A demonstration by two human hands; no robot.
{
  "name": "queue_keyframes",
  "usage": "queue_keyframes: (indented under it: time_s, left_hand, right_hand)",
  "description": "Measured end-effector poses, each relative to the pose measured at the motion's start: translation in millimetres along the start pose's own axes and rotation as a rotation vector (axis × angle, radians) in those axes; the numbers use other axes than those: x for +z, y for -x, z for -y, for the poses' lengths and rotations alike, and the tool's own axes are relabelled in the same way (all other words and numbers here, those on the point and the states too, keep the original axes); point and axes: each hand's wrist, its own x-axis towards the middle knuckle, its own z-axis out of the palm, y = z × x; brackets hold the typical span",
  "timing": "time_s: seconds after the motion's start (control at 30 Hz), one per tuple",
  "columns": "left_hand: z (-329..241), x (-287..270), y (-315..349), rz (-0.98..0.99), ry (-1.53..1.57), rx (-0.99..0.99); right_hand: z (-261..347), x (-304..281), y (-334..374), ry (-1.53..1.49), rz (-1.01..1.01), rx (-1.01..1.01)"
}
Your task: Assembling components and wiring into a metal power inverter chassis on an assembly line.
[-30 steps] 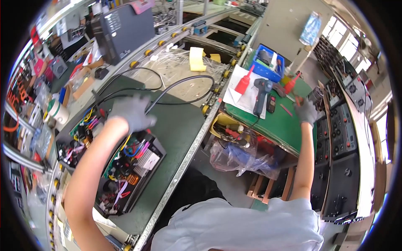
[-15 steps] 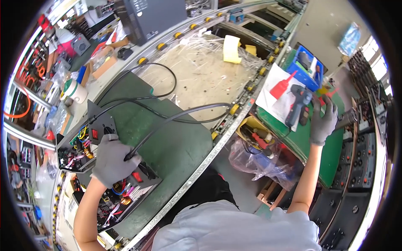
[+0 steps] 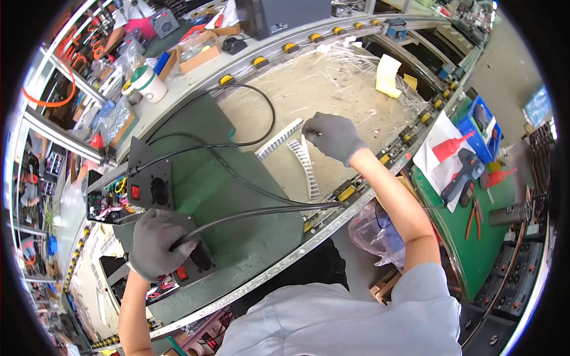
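My left hand point(image 3: 158, 246), in a grey glove, is closed on the end of a thick black cable point(image 3: 267, 212) beside a dark panel with a red rocker switch point(image 3: 181, 273). Open housings with coloured wires lie around that hand. Behind it stands a second dark panel point(image 3: 148, 178), also with a red switch and joined to a thinner black cable. My right hand point(image 3: 335, 136), gloved too, is closed on a folded white strip with silver segments point(image 3: 304, 169), perhaps labels. Its two lengths hang apart above the pale board, and the fingertips are partly hidden.
A green mat point(image 3: 261, 225) lies under the housings, beside a roller track point(image 3: 347, 191). On the green table point(image 3: 493, 261) at right are a blue bin point(image 3: 480, 127), a power screwdriver point(image 3: 463, 175), red bottles and pliers point(image 3: 474, 219). A white-green tub point(image 3: 148, 84) stands at left.
My right hand has swung left from the green table to over the pale board, and now holds the folded strip. The left hand stays on the cable. The view has shifted.
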Motion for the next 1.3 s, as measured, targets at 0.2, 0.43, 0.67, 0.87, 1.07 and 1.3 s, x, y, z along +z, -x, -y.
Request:
queue_keyframes:
  time_s: [0.2, 0.43, 0.67, 0.87, 1.07, 1.3]
  left_hand:
    - [0, 0, 2, 0.015, 0.050, -0.033]
    - [4, 3, 7, -0.007, 0.115, -0.054]
    - [7, 3, 3, -0.020, 0.127, -0.053]
    - [14, -12, -7, 0.013, 0.263, -0.047]
    - [40, -17, -49, -0.379, 0.468, -0.418]
    - [68, 1, -90, -0.606, 0.850, -0.458]
  right_hand:
    - [-7, 37, -57, 0.290, 0.268, -0.107]
    - [-29, 48, -83, 0.339, 0.409, 0.023]
    - [-12, 87, -55, 0.402, 0.609, 0.187]
    - [-22, 70, -62, 0.008, 0.480, 0.256]
    - [65, -3, -108, -0.752, 0.358, 0.080]
    - [171, -9, -133, -0.944, 0.238, -0.367]
